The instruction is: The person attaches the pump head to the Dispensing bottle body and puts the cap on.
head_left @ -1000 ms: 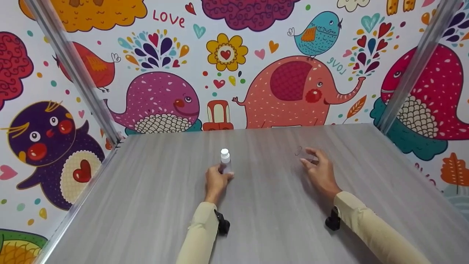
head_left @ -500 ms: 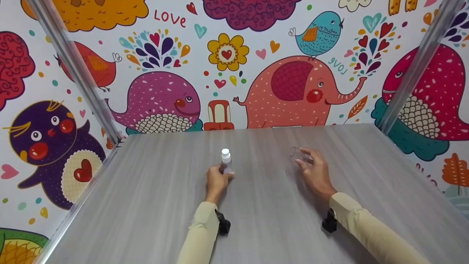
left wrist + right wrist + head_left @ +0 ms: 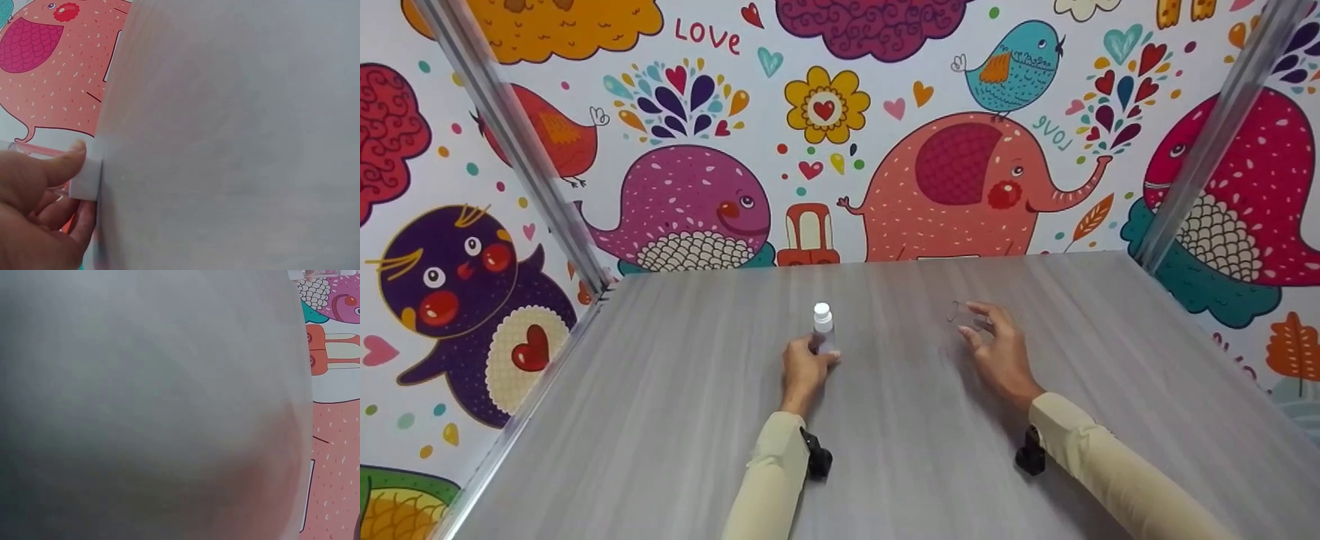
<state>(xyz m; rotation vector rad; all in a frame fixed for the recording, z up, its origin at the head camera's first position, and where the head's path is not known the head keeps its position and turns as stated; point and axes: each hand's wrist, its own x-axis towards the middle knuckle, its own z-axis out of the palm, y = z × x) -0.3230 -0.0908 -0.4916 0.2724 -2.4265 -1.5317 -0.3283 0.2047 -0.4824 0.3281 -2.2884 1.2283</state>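
Note:
My left hand [image 3: 805, 371] grips a small clear bottle [image 3: 824, 339] with a white pump-like top, holding it upright on the table. In the left wrist view, the thumb and fingers of the left hand [image 3: 42, 197] close around the lower bottle, beside its white base [image 3: 85, 180]. Off to the right, my right hand [image 3: 1001, 352] pinches a clear plastic cap [image 3: 971, 315] between thumb and fingers, its rounded rim facing left. The cap is see-through and hard to make out. The right wrist view shows the bottle [image 3: 322, 274] at its top edge; the cap is out of that view.
A grey wood-grain table [image 3: 675, 420] lies beneath both hands. Behind it stands a wall [image 3: 877, 180] printed with cartoon animals. Metal posts [image 3: 521, 157] rise at the table's back corners.
My right hand has moved left, a little closer to the bottle, with the clear cap in its fingers. The left hand and the bottle have stayed in place.

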